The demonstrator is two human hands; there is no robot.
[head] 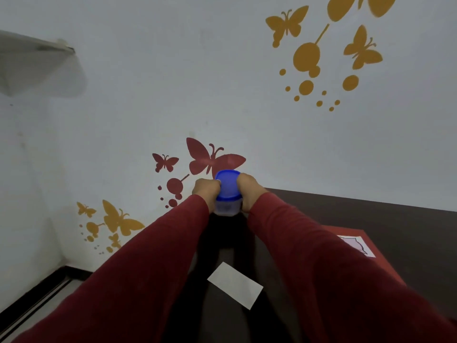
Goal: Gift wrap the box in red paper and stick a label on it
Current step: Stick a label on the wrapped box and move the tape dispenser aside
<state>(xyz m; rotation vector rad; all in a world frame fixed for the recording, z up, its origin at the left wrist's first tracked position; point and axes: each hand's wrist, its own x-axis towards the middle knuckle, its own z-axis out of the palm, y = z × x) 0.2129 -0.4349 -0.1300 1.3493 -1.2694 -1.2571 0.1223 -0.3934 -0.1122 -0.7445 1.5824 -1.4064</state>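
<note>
A clear plastic box with a blue lid (227,191) is at the far end of the dark table, near the wall. My left hand (207,190) grips its left side and my right hand (248,190) grips its right side, fingers curled over the lid's edges. Whether the box rests on the table or is lifted, I cannot tell. A sheet of red paper (371,258) lies on the table at the right, partly under my right sleeve. A white label with a pink shape (358,245) lies on that paper. A plain white slip (236,284) lies between my forearms.
The dark brown table (395,219) stands against a pale wall with red and yellow butterfly stickers (215,158). The floor and a dark skirting strip (37,293) show at the lower left. A white shelf corner (37,60) juts out at the upper left.
</note>
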